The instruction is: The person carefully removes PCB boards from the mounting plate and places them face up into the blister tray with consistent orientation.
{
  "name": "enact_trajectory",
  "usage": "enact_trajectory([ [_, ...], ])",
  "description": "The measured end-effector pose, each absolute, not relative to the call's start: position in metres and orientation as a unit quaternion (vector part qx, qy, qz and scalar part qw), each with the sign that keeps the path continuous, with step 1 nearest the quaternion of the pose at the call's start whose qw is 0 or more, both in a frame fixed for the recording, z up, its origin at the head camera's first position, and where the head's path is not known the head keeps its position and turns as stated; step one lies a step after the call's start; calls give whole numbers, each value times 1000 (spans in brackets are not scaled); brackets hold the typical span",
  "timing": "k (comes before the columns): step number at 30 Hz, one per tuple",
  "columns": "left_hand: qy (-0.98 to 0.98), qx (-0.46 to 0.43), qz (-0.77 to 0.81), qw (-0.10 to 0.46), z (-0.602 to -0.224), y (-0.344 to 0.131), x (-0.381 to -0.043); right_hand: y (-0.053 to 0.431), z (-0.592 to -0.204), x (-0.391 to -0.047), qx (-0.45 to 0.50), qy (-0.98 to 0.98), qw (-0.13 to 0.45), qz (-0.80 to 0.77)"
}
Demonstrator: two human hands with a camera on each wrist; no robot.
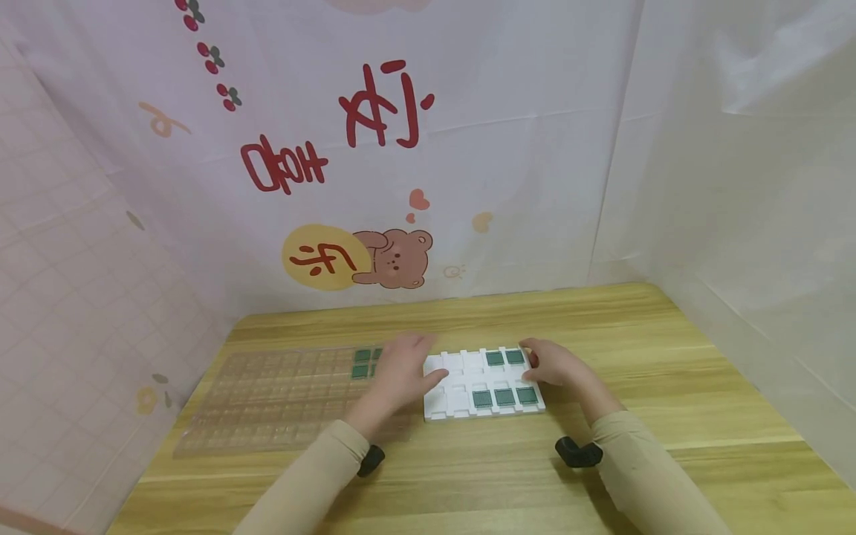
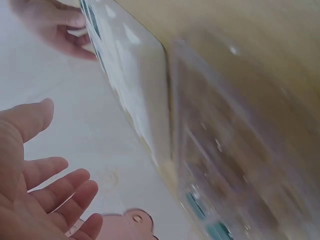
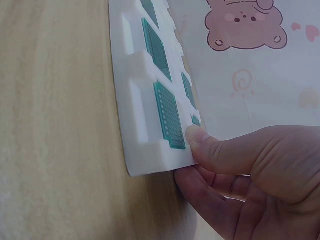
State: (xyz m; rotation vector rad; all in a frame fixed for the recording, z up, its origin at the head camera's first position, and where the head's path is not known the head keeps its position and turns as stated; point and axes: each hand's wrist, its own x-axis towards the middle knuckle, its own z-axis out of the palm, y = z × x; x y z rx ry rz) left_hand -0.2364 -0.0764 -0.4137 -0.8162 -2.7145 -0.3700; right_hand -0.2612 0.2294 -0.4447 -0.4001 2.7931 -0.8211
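A white tray (image 1: 458,381) with two rows of pockets lies in the middle of the table. Several small green perforated circuit boards (image 1: 504,397) sit in its right-hand pockets, three in the near row and two in the far row. My right hand (image 1: 556,364) pinches the tray's right end, thumb on top beside a board (image 3: 171,117) and fingers at the edge below. My left hand (image 1: 401,368) hovers by the tray's left end, its fingers (image 2: 62,192) spread and loosely bent around nothing. Beside it lies a clear plastic compartment tray (image 1: 267,401), partly hidden under this hand and forearm.
More green boards (image 1: 362,355) sit at the clear tray's far right corner. The wooden table (image 1: 468,475) ends at a white cloth backdrop (image 1: 535,148) behind and at both sides. Black wrist mounts (image 1: 579,452) stick out from both wrists.
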Motion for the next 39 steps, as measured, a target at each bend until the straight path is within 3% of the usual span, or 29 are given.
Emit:
enact_trajectory([
  [18, -941, -315, -92, 80, -420, -35, -222, 229, -445, -261, -141, 944, 97, -283],
  [39, -944, -322, -42, 55, -424, -8, -216, 229, -445, -261, -135, 939, 106, -298],
])
